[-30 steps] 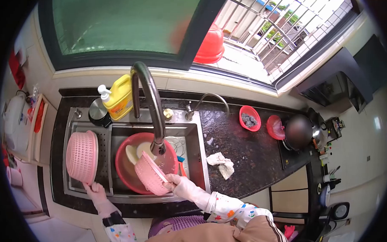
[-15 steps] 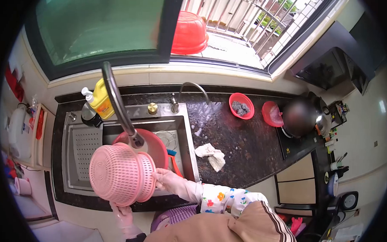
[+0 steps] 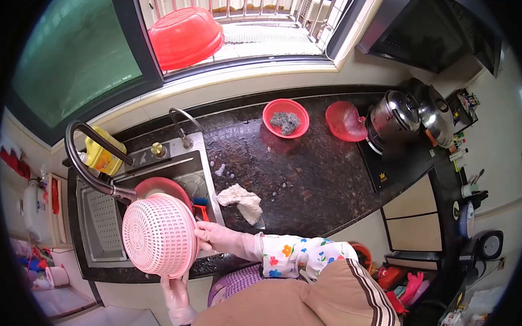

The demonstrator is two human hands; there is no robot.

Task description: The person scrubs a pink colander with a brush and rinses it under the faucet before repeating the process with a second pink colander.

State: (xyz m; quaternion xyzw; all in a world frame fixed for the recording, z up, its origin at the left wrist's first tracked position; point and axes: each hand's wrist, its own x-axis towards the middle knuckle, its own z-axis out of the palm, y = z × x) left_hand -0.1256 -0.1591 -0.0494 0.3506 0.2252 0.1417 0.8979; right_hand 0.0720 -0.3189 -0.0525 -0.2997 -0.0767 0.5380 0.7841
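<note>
A pink perforated colander [image 3: 158,234] is held bottom-up over the front edge of the sink [image 3: 100,226]. My right hand [image 3: 212,238], in a pink glove, grips its right rim. Gloved as well, my left hand [image 3: 175,289] holds the lower rim from below. Whether a second pink basket is nested inside it, I cannot tell. Behind the colander a red basin [image 3: 156,186] sits in the sink, under the dark curved faucet [image 3: 85,168].
A yellow detergent bottle [image 3: 103,156] stands behind the sink. On the dark counter [image 3: 306,182] lie a white rag [image 3: 241,199], a red bowl of steel wool [image 3: 285,118] and a red dish [image 3: 344,120]. Metal pots [image 3: 400,113] occupy the stove. A red tub [image 3: 185,37] rests outside the window.
The pink basket in my left hand and the one in my right came together in front of me. My view swung right, and the colander sits lower left now.
</note>
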